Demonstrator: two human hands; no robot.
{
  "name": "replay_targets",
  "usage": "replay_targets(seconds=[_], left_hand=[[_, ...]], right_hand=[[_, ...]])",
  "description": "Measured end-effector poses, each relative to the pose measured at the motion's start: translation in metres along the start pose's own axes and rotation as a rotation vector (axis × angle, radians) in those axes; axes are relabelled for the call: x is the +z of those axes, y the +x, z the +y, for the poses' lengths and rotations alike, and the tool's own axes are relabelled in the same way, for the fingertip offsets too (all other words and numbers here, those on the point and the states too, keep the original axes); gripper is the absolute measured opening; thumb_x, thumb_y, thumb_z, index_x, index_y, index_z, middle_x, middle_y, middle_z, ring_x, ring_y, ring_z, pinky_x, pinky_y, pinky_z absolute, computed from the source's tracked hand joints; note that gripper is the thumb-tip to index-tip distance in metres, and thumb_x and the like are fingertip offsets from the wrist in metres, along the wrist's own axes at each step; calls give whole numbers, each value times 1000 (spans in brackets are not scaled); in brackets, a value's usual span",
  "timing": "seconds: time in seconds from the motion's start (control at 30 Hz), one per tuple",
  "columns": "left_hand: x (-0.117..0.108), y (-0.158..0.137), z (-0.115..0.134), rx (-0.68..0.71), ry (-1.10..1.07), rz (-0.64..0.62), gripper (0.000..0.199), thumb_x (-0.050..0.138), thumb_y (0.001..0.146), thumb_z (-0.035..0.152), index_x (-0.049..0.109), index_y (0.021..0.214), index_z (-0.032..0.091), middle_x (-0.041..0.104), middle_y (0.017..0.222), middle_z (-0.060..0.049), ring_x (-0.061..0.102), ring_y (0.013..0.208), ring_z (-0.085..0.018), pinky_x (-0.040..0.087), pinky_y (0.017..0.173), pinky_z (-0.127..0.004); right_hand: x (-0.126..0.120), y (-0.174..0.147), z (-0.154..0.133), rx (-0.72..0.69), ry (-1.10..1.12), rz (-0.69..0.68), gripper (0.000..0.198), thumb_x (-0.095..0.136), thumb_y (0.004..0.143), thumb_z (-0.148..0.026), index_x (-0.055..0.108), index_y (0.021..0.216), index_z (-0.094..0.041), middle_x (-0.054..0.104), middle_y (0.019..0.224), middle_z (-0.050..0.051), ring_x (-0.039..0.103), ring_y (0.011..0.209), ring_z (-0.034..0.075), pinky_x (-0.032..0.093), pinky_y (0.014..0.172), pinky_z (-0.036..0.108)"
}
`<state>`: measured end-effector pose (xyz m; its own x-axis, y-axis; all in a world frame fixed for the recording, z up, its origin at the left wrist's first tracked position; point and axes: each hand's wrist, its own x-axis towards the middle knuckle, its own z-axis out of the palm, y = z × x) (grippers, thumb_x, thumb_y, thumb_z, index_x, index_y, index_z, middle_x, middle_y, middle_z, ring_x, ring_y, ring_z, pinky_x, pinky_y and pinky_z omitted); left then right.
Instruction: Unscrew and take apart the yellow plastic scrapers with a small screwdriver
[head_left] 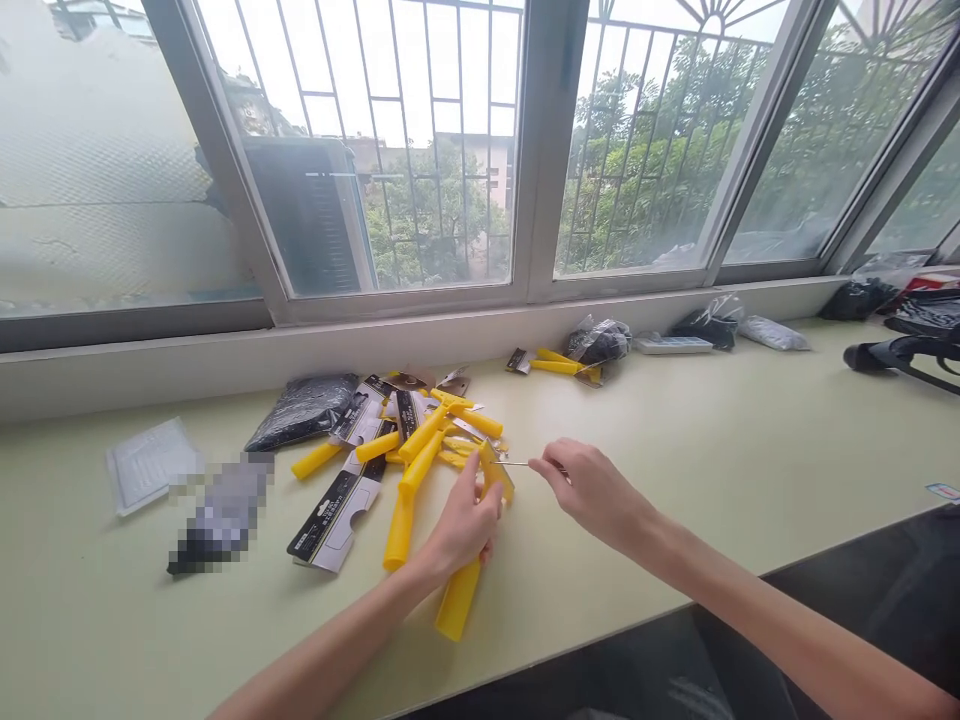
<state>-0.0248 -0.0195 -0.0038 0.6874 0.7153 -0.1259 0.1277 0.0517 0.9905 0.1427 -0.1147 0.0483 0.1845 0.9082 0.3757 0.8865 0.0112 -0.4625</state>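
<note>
My left hand (469, 520) is closed around a yellow plastic scraper (459, 600), its thick handle pointing toward me and its flat head (496, 472) tilted up. In my right hand (581, 475) is a thin screwdriver (511, 463), whose metal shaft reaches left to the scraper's head. The fingers hide its handle, and contact at the tip is too small to make out clearly. Just left of my left hand lies a loose pile of similar yellow scrapers (424, 430), mixed with black-and-white packaging cards (330, 525).
A black plastic bag (304, 410) and a clear packet (154, 465) lie left of the pile. Along the window ledge sit another yellow piece (555, 366), bagged dark items (598, 341) and a white packet (772, 333). A black object (900, 355) juts in at right.
</note>
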Motion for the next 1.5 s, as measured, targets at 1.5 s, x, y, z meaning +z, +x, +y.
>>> replay_targets(seconds=[1.5], left_hand=[[-7, 6, 6, -165, -322, 1, 55, 63, 87, 34, 35, 134, 28, 50, 74, 5, 40, 46, -6, 30, 42, -16]], right_hand=[[-9, 60, -36, 106, -134, -77, 34, 40, 103, -31, 41, 70, -23, 54, 63, 3, 47, 58, 17, 23, 57, 30]])
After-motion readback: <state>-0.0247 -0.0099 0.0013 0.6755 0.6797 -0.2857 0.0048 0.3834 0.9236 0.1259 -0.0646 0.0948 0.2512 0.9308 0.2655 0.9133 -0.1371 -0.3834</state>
